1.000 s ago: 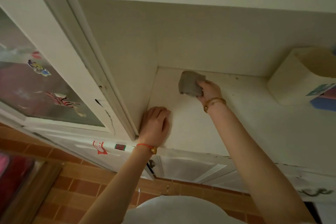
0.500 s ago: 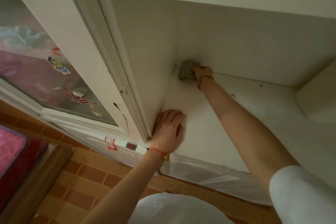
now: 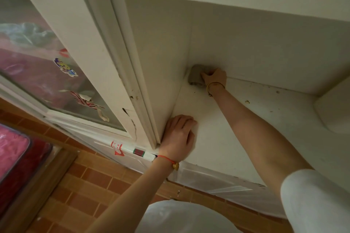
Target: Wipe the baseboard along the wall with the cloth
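My right hand grips a bunched grey cloth and holds it in the far left corner of a white ledge, where the ledge meets the back wall. The strip along the foot of that wall runs off to the right and carries dark specks and crumbs. My left hand rests flat on the near left part of the ledge, fingers straight, beside the side panel.
A white cabinet door with a glass pane and stickers stands at the left. A rounded white object sits on the ledge at the right. Orange floor tiles lie below, with a pink bundle at far left.
My right hand has carried the cloth from the middle of the ledge back into the far left corner, and it stays there. My left hand has stayed planted on the ledge.
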The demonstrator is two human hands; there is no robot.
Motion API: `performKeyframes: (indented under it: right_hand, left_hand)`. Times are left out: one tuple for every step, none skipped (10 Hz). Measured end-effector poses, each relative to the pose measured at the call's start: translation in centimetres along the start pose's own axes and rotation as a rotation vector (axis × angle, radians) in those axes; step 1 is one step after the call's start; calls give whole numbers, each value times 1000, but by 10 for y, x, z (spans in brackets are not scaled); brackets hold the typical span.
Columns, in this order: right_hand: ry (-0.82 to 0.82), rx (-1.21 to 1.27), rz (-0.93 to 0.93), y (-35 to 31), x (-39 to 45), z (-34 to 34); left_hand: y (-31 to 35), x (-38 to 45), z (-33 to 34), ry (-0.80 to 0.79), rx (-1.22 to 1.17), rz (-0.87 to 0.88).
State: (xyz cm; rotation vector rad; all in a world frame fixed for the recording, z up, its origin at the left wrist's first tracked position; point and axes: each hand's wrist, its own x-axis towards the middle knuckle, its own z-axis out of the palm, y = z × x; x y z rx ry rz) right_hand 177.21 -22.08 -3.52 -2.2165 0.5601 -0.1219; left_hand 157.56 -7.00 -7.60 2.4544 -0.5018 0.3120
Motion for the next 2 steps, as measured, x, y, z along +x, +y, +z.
performKeyframes:
  right_hand:
    - [6, -92, -14, 11, 11, 0]
    - [17, -74, -14, 8, 3, -12]
  left_hand:
    - [-2, 0, 2, 13, -9, 10]
    - [-2, 0, 0, 1, -18, 13]
